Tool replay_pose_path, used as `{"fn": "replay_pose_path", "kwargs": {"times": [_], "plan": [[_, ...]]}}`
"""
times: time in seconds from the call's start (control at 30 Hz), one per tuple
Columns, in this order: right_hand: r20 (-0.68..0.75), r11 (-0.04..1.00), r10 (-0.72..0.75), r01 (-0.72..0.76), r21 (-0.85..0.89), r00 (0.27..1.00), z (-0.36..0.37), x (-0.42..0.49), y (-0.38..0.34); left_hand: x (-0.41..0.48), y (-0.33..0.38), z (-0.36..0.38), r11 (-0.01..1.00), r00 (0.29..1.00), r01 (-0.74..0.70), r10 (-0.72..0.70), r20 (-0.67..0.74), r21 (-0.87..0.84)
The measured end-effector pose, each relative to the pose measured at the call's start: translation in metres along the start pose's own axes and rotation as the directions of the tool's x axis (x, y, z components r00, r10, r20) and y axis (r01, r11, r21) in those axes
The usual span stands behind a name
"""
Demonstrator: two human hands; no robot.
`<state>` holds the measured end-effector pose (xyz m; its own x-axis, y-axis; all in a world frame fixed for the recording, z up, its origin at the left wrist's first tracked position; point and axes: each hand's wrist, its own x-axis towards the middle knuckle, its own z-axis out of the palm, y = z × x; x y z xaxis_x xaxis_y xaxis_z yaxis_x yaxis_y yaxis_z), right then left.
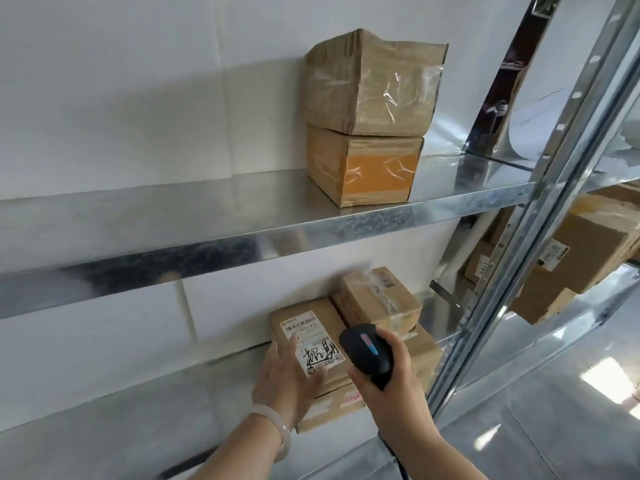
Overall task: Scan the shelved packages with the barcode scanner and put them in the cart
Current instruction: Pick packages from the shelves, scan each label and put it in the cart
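Metal shelf point(346, 221): silver-grey, front edge mottled with spangle. Wall point(138, 98): white. Upper box point(374, 84): dull brown under glossy clear tape. Lower box point(363, 168): orange-tan with a brighter orange tape band. Labelled package point(304, 308): tan. Label point(320, 356): white, with black barcodes and black handwriting. Barcode scanner point(367, 351): black with a pink-and-blue strip. Bangle point(273, 427): milky white.

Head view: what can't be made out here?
All head view.
Cart: outside the frame.
Label text: too small and blurred; left hand covers its lower left.
Scanner window: faces away, under the right hand.
Bottom box: mostly hidden by the labelled box and both hands.
Right-bay boxes: cut by the post.
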<state>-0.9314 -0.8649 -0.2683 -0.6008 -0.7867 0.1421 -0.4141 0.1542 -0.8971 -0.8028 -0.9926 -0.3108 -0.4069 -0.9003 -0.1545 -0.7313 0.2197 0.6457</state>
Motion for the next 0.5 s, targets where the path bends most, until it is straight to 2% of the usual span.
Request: {"fn": "replay_pose_path", "kwargs": {"times": [0.2, 0.33, 0.5], "plan": [[0.111, 0.999, -0.042, 0.041, 0.015, 0.993, -0.002, 0.021, 0.026, 0.007, -0.004, 0.018, 0.969, 0.994, 0.109, -0.109, 0.011, -0.221], [0.131, 0.996, -0.091, 0.089, 0.025, 0.987, 0.000, 0.026, 0.035, 0.007, -0.005, 0.023, 0.897, 0.994, 0.099, -0.112, -0.004, -0.430], [0.134, 0.994, -0.104, 0.100, 0.035, 0.986, 0.002, 0.028, 0.037, 0.000, -0.010, 0.022, 0.834, 0.986, 0.100, -0.155, -0.056, -0.543]]}}
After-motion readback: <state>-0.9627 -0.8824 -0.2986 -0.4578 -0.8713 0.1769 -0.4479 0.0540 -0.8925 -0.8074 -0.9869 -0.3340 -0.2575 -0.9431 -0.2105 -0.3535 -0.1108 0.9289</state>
